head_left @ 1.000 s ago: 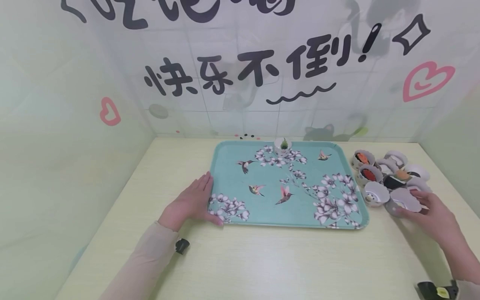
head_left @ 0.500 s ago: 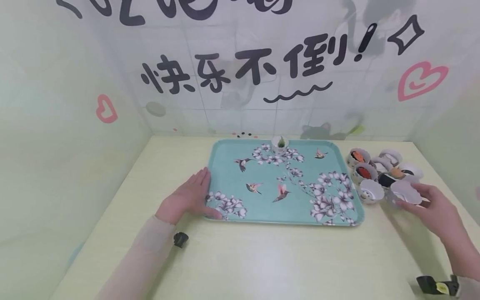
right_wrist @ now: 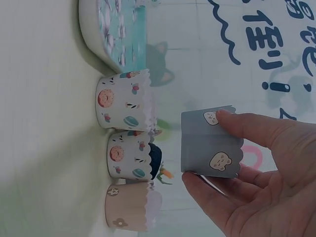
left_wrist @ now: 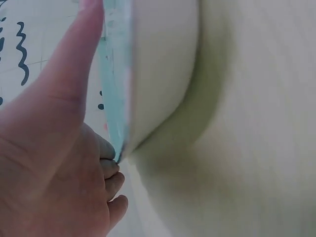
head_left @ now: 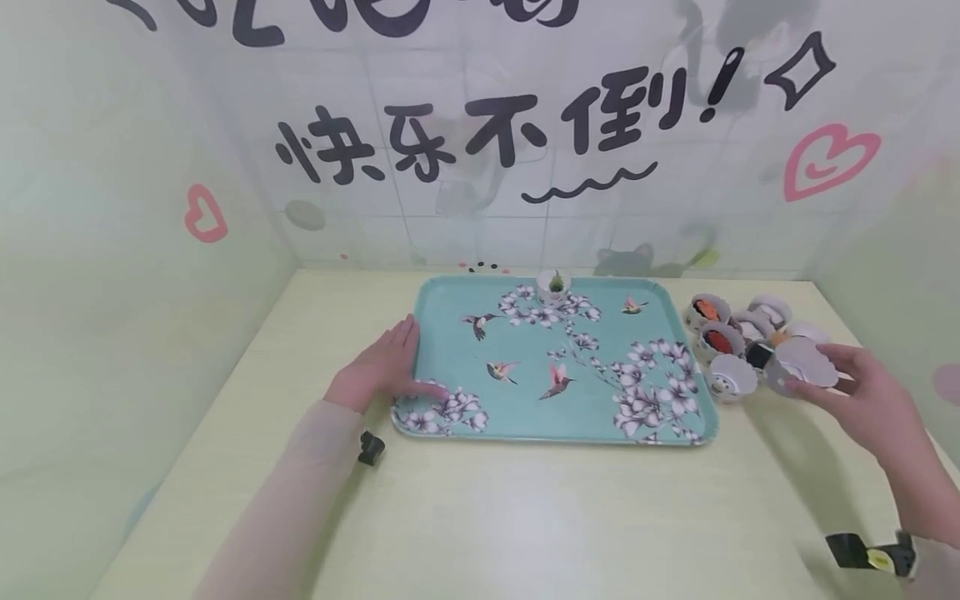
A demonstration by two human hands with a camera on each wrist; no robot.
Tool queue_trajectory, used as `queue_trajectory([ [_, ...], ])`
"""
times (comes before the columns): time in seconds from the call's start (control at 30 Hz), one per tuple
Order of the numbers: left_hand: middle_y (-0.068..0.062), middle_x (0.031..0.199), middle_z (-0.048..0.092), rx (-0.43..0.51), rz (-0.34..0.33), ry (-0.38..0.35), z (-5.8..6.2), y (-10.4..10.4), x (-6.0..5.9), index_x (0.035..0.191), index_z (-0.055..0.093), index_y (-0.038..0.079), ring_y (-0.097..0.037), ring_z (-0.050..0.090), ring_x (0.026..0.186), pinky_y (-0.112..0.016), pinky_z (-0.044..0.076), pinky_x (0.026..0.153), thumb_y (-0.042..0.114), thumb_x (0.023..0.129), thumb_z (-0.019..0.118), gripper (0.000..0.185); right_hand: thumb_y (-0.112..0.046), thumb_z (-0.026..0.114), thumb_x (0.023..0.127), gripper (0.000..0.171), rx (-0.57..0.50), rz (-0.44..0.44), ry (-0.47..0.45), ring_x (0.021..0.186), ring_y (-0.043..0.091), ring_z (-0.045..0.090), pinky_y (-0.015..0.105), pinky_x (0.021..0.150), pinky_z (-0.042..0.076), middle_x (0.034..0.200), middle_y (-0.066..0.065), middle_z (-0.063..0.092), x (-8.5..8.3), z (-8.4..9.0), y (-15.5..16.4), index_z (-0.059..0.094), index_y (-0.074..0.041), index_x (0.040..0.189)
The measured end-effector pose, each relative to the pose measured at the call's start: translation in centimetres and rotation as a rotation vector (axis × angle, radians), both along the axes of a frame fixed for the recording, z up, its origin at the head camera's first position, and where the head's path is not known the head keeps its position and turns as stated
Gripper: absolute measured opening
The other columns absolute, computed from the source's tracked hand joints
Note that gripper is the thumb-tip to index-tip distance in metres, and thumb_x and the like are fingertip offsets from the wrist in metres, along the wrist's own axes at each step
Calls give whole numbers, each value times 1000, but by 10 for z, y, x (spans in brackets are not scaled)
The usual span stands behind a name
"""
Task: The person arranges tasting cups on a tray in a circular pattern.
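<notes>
A paper baking cup (head_left: 804,365) with a scalloped rim is in my right hand (head_left: 873,404), pinched between thumb and fingers. In the right wrist view this cup (right_wrist: 202,140) looks grey with small bear faces and hangs above the table; what is inside I cannot tell. My left hand (head_left: 378,371) lies at the left edge of a turquoise tray (head_left: 450,312) printed with birds and blossoms. Its fingers extend along the side, and the thumb (left_wrist: 66,74) reaches over the rim. One small cup (head_left: 553,287) holding something green stands at the tray's back edge.
Several more baking cups stand right of the tray, among them one with red filling (head_left: 718,340), one with orange filling (head_left: 707,310) and a white one (head_left: 731,379). A printed backdrop (head_left: 480,242) rises behind the table (head_left: 525,508).
My right hand has raised the baking cup from the group. My left hand has slid forward along the tray's edge, its thumb now further over the tray. The head view has shifted slightly.
</notes>
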State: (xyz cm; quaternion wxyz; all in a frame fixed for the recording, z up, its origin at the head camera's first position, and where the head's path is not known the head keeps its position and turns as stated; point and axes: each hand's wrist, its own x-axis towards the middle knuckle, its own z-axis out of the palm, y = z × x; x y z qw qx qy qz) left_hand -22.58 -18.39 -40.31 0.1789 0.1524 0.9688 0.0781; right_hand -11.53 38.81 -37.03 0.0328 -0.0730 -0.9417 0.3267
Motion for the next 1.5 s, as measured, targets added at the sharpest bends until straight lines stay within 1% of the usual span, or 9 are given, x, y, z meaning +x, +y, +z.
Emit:
queue_trajectory([
  [0.3, -26, 165, -11, 76, -41, 26, -5, 4, 15, 156, -1, -8, -40, -4, 155, -49, 13, 128, 75, 73, 71, 138, -26, 71, 93, 78, -31, 25, 34, 83, -28, 30, -2, 60, 39, 139, 40, 42, -4, 17, -26, 30, 13, 147],
  [0.53, -28, 165, 11, 92, 118, -25, 2, 10, 24, 157, 4, -7, -43, 27, 149, -52, 35, 119, 63, 78, 75, 126, -25, 72, 92, 74, -30, 52, 61, 83, -21, 44, -1, 60, 38, 137, 39, 45, -5, 23, -42, 35, 10, 145],
  [0.63, -28, 153, 40, 138, 189, 31, 9, 9, 20, 152, 26, -8, -43, 47, 137, -53, 44, 112, 42, 89, 73, 93, -26, 72, 92, 73, -31, 63, 61, 99, 10, 62, -2, 62, 36, 139, 37, 44, -6, 27, -47, 35, 8, 146],
  [0.73, -26, 141, 55, 176, 255, 39, 15, 4, 12, 148, 40, -6, -42, 54, 131, -53, 46, 110, 23, 96, 66, 65, -27, 72, 92, 74, -43, 79, 55, 102, 11, 61, -2, 63, 37, 140, 36, 44, -8, 29, -53, 36, 7, 146],
  [0.83, -24, 139, 58, 207, 322, -12, 18, -2, 4, 149, 39, -4, -40, 58, 126, -51, 48, 108, 13, 96, 63, 60, -28, 74, 91, 75, -42, 100, 65, 95, -3, 56, 0, 63, 40, 139, 34, 47, -12, 31, -60, 37, 5, 146],
  [1.0, -22, 134, 62, 199, 365, -55, 18, -5, -8, 150, 39, -1, -35, 65, 114, -47, 53, 101, 9, 93, 64, 63, -28, 74, 91, 75, -57, 151, 75, 119, 50, 53, -1, 64, 39, 141, 33, 48, -21, 38, -77, 36, 4, 146],
  [1.23, -21, 130, 64, 183, 382, -65, 14, -3, -11, 150, 41, 2, -33, 65, 111, -42, 56, 95, 6, 93, 63, 61, -33, 74, 90, 77, -55, 216, 50, 118, 49, 57, 1, 68, 40, 141, 33, 49, -43, 39, -103, 37, 3, 147],
  [1.4, -22, 130, 64, 178, 375, -50, 16, 0, -11, 150, 41, 1, -35, 64, 112, -43, 56, 96, 5, 93, 64, 62, -36, 72, 92, 76, -73, 238, 3, 122, 46, 56, 34, 86, 59, 144, 29, 49, -61, 37, -124, 36, 1, 148],
  [1.5, -22, 129, 64, 158, 360, -45, 18, 0, -10, 149, 41, 1, -35, 64, 112, -43, 55, 96, 5, 93, 64, 61, -32, 72, 92, 75, -89, 249, -21, 130, 48, 50, 57, 100, 52, 148, 29, 46, -69, 36, -138, 36, 1, 149],
])
